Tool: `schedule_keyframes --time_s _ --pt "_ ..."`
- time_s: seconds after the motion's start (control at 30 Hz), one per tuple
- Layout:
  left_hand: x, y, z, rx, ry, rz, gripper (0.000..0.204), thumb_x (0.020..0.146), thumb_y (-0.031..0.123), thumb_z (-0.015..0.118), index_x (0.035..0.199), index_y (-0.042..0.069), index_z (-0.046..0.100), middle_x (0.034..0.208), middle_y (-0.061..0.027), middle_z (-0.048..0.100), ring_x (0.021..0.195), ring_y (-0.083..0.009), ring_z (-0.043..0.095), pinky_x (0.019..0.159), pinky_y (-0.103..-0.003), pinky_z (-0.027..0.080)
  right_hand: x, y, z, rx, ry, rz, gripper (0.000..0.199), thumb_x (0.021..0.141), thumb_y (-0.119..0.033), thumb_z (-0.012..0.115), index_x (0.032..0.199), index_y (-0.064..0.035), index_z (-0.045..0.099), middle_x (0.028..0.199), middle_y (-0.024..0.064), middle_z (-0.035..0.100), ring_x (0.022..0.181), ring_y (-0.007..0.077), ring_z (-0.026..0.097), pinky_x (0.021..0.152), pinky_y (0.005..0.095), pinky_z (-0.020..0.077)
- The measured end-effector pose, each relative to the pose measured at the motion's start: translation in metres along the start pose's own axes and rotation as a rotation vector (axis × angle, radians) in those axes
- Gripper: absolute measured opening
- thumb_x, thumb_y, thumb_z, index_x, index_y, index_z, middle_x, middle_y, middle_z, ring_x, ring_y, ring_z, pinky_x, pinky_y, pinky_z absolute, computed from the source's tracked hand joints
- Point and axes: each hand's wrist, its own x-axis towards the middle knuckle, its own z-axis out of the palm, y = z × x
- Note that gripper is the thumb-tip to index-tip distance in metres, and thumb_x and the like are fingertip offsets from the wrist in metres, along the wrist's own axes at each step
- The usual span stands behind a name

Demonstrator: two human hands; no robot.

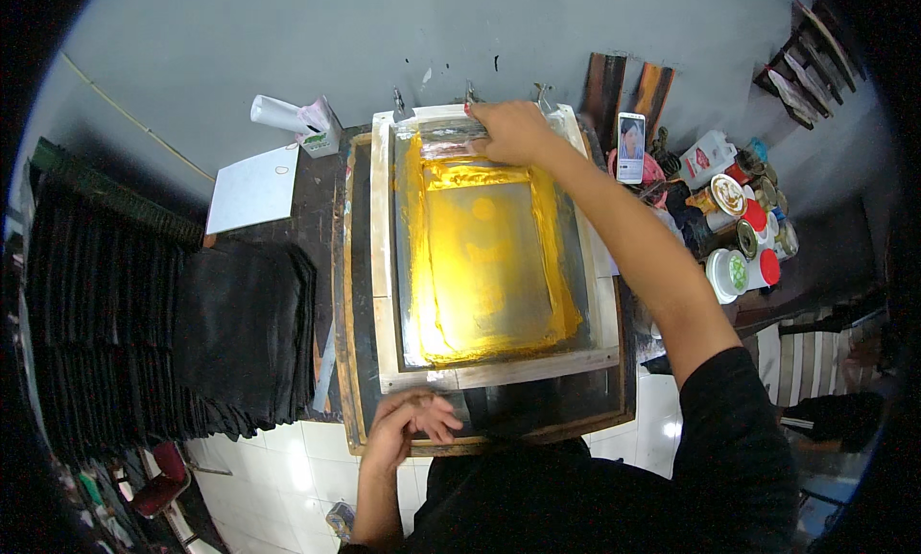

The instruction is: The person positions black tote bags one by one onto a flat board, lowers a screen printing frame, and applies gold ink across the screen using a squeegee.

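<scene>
A wood-framed printing screen (381,266) stands in front of me, its mesh (484,257) smeared with yellow ink in a rough rectangle. My right hand (515,134) reaches across to the far rail. Its index finger is by the middle metal clamp (470,94), with the thumb apart from it over the mesh. Beside the thumb lies a dull pinkish-grey strip (446,149), its kind unclear; the other fingers are hidden. Just before the near rail hovers my left hand (414,424), empty, fingers loosely bent and apart. Below the screen is a dark board (518,405) with a wooden edge.
Black fabric pieces (245,324) lie in stacks on the left, near a white sheet (254,189) and a small box (321,137) holding a roll. To the right are a phone (630,146) and several ink tubs (726,271). Wood-handled squeegees (604,94) lean on the wall.
</scene>
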Motion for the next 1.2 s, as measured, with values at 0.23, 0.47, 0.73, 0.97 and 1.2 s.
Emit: schedule_keyframes --time_s 0.23,0.47,0.73,0.97,1.2 --pt "0.138 0.125 0.048 0.983 0.437 0.937 0.026 0.092 0.011 0.070 0.116 0.001 0.069 0.108 -0.0159 0.071 0.102 -0.0309 0.068 0.096 -0.040 0.051 -0.047 -0.027 0.004 -0.033 0.086 0.015 0.036 0.085 -0.033 0.073 0.102 -0.0039 0.062 0.100 0.0163 0.071 0.097 0.0364 0.069 0.080 0.0504 0.0530" --pt "0.198 0.169 0.036 1.276 0.269 0.718 0.037 0.082 0.021 0.081 0.110 -0.002 0.072 0.102 -0.0246 0.070 0.097 -0.0393 0.067 0.090 -0.043 0.051 -0.090 -0.050 0.010 0.014 0.098 -0.006 0.032 0.084 -0.030 0.073 0.100 -0.0045 0.060 0.102 0.0154 0.070 0.098 0.0349 0.068 0.078 0.0489 0.0527" --pt "0.129 0.114 0.032 1.349 0.193 0.796 0.033 0.084 0.022 0.079 0.107 -0.001 0.073 0.100 -0.0224 0.071 0.101 -0.0366 0.065 0.103 -0.046 0.041 -0.167 -0.094 0.013 0.093 0.084 -0.007 0.029 0.083 -0.027 0.074 0.094 -0.0060 0.057 0.091 0.0127 0.065 0.089 0.0350 0.067 0.075 0.0469 0.0529" --pt "0.044 0.057 0.040 1.398 0.176 0.768 0.030 0.083 0.019 0.080 0.107 0.002 0.074 0.105 -0.0149 0.074 0.113 -0.0286 0.064 0.110 -0.046 0.036 -0.250 -0.143 0.018 0.083 0.164 -0.099 0.028 0.072 -0.019 0.072 0.094 -0.0068 0.059 0.089 0.0100 0.062 0.086 0.0299 0.065 0.069 0.0420 0.0518" --pt "0.024 0.005 -0.024 1.626 0.316 0.833 0.092 0.071 0.037 0.089 0.146 0.004 0.047 0.157 -0.0185 0.042 0.150 -0.0376 0.032 0.123 -0.057 0.014 -0.280 -0.145 0.041 0.011 0.304 -0.123 0.038 0.066 -0.010 0.069 0.103 -0.0079 0.062 0.095 0.0069 0.063 0.089 0.0271 0.064 0.078 0.0389 0.0506"
